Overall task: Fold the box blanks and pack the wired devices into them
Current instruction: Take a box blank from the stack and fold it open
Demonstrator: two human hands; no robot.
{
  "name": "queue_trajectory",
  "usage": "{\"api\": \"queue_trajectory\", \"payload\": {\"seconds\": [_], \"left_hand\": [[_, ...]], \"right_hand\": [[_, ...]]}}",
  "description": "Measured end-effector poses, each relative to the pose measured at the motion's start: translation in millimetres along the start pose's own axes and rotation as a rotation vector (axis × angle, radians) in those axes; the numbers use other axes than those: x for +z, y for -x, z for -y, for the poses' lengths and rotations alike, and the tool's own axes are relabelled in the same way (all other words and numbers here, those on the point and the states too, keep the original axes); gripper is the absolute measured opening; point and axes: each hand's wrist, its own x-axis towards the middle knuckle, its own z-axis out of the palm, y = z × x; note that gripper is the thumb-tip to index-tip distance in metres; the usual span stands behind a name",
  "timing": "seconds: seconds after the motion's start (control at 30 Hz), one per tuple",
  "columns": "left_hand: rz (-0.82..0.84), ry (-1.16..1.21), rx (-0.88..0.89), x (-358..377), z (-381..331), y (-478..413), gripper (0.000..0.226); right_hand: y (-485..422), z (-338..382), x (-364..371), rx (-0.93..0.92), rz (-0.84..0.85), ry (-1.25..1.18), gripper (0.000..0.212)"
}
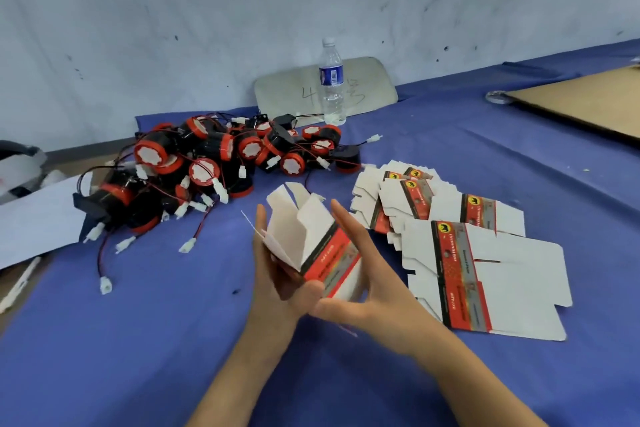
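A half-formed white and red box blank is held above the blue table, its white flaps standing open at the far end. My left hand holds it from the left side and below, thumb on the near red edge. My right hand presses on its right side with straight fingers. A fanned pile of flat box blanks lies to the right. A heap of black and red wired devices with white plugs lies at the back left.
A water bottle stands at the back by the wall, in front of a grey panel. Brown cardboard lies at the far right. White paper and a pen lie at the left edge.
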Motion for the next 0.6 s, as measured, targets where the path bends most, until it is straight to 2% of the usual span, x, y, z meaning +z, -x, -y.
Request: {"api": "queue_trajectory", "payload": {"seconds": [0.07,0.17,0.27,0.33,0.4,0.47,0.6], "left_hand": [[-0.072,-0.095,0.021,-3.4,11.7,-0.4,0.097],[-0.209,-0.098,0.039,-7.9,14.1,-2.0,0.057],[-0.233,-0.079,0.012,-3.9,10.9,-0.1,0.04],[-0.201,-0.095,0.032,-4.3,11.0,0.3,0.035],[-0.166,-0.114,0.031,-2.4,9.9,1.3,0.038],[-0.146,-0.142,0.056,-1.2,10.9,2.9,0.051],[-0.025,-0.18,0.13,0.3,11.9,5.5,0.098]], "right_hand": [[-2.2,-0.8,-2.4,-0.027,-0.11,0.005,0.09],[-5.2,1.1,-7.6,-0.028,-0.234,-0.03,0.064],[-5.9,1.5,-13.3,-0.011,-0.294,-0.058,0.043],[-5.1,1.9,-15.2,0.006,-0.32,-0.095,0.04],[-4.2,2.6,-15.6,0.039,-0.313,-0.159,0.043],[-3.5,2.7,-14.9,0.033,-0.314,-0.168,0.048],[-2.5,6.3,-7.0,-0.037,-0.285,-0.122,0.052]]}}
